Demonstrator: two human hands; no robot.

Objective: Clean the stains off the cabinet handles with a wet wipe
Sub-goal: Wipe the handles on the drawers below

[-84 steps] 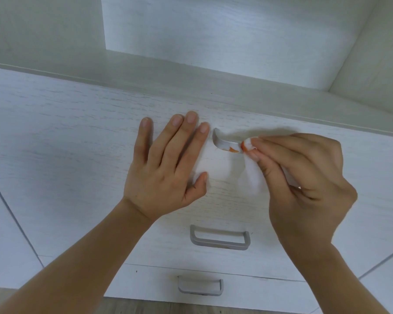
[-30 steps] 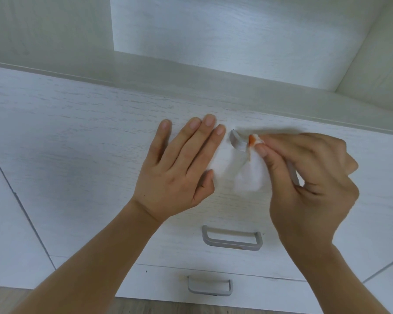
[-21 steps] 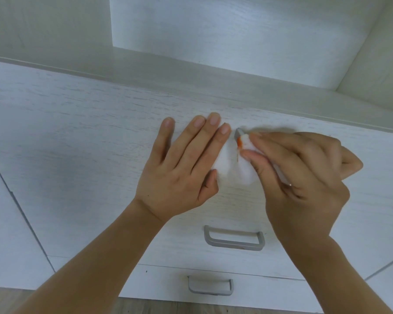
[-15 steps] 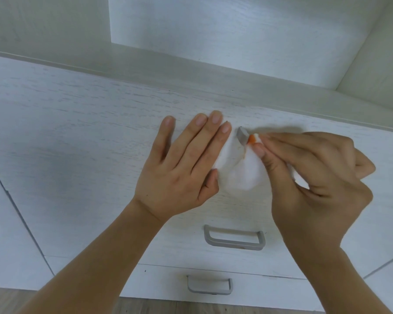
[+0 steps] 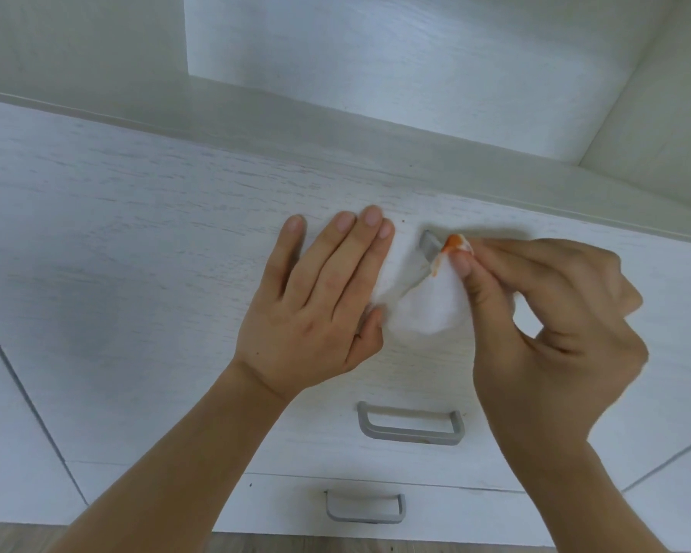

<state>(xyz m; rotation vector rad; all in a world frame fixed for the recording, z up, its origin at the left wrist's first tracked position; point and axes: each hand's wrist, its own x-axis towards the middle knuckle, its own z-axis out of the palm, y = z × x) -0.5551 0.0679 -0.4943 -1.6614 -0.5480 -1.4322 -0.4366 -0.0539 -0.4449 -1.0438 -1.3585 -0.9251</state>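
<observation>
My right hand (image 5: 543, 321) pinches a white wet wipe (image 5: 427, 309) between thumb and fingers and presses it on the top grey handle (image 5: 429, 244). Only the handle's left end shows; the rest is under the wipe and my fingers. The wipe's tip carries an orange stain (image 5: 451, 245). My left hand (image 5: 320, 309) lies flat on the white drawer front (image 5: 136, 253), fingers straight, just left of the handle and touching the wipe's edge.
Two more grey handles sit below: the middle handle (image 5: 411, 429) on the same front and the lowest handle (image 5: 366, 508) on the drawer beneath. An open white shelf recess (image 5: 395, 65) lies above. Wood floor (image 5: 336, 544) shows at the bottom edge.
My right hand has rubbed the wipe back and forth along the top handle and now sits slightly right of its left end. More orange shows on the wipe. My left hand stays put.
</observation>
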